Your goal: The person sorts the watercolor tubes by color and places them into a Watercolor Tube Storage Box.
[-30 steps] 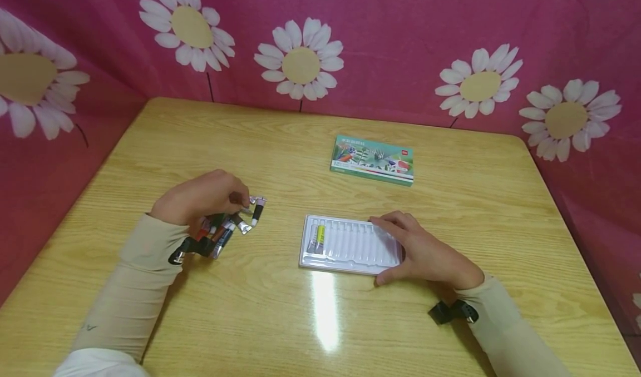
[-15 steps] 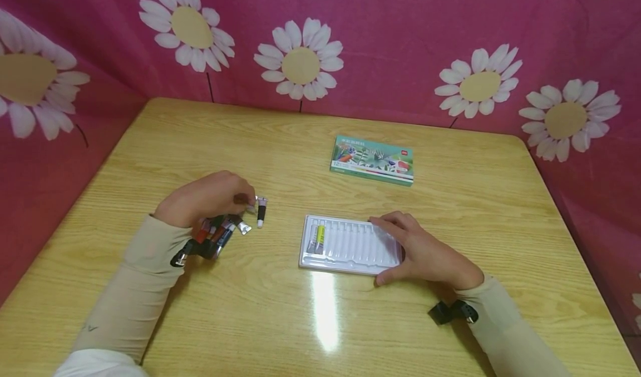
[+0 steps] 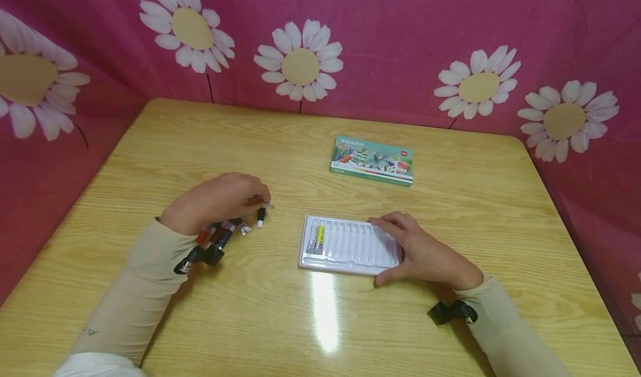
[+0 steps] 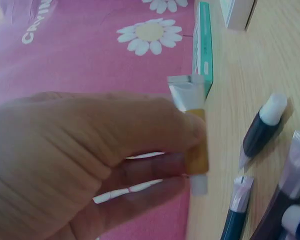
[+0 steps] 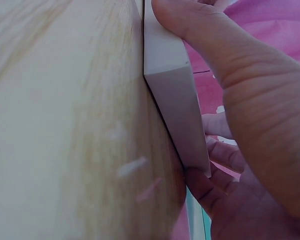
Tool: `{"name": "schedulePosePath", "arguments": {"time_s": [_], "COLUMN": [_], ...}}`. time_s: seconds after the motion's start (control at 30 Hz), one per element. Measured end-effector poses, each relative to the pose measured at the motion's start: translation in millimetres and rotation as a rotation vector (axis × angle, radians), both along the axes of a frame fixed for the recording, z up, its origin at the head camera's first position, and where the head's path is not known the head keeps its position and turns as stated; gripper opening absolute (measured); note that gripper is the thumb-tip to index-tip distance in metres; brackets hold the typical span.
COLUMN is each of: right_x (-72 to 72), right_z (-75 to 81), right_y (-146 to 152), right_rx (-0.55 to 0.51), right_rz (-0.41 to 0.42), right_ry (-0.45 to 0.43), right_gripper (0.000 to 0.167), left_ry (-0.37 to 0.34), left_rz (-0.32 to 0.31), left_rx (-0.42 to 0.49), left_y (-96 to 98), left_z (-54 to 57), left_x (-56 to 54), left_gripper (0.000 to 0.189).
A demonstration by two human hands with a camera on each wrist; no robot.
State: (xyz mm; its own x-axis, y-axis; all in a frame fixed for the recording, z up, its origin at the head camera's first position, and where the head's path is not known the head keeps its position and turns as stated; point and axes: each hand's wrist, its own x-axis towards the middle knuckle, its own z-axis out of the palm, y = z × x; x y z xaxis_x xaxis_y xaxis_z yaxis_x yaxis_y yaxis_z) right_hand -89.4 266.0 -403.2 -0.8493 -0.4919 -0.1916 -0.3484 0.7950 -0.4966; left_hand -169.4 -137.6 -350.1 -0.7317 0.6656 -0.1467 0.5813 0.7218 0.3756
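Observation:
My left hand (image 3: 217, 203) pinches a small ochre paint tube (image 4: 199, 161) with a crimped silver end, raised above the table in the left wrist view. Just under those fingers lies a black paint tube (image 3: 261, 216) with a white cap. Several more paint tubes (image 3: 220, 237) lie in a pile, partly hidden by the left wrist. My right hand (image 3: 425, 254) grips the right end of a white plastic tray (image 3: 360, 243), thumb at its near edge and fingers at the far one. In the tray's leftmost slots sit a greyish tube (image 3: 312, 240) and a yellow tube (image 3: 321, 236).
A green printed box (image 3: 371, 161) lies flat behind the tray. Everything is on a wood-grain table (image 3: 240, 321), with a pink flowered cloth (image 3: 385, 43) beyond its far edge. Black camera straps circle both wrists.
My left hand has moved right from the tube pile, the pinched tube going with it, and now covers part of the black tube. My right hand and the tray stay put.

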Motion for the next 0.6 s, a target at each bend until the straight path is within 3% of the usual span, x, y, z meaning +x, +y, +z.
{"name": "schedulePosePath", "arguments": {"time_s": [0.23, 0.5, 0.6], "right_x": [0.1, 0.2, -0.1], "right_z": [-0.4, -0.7, -0.6], "right_y": [0, 0, 0], "right_rx": [0.004, 0.004, 0.003], "right_rz": [-0.002, -0.004, -0.007], "right_ry": [-0.007, -0.011, -0.013], "right_gripper": [0.117, 0.117, 0.117], "left_ry": [0.104, 0.13, 0.148], "left_rz": [-0.035, -0.055, -0.091], "left_rx": [0.02, 0.025, 0.06], "left_y": [10.2, 18.8, 21.3], "left_z": [0.6, -0.2, -3.2], "left_x": [6.8, 11.3, 11.8], "left_gripper": [0.021, 0.02, 0.018]}}
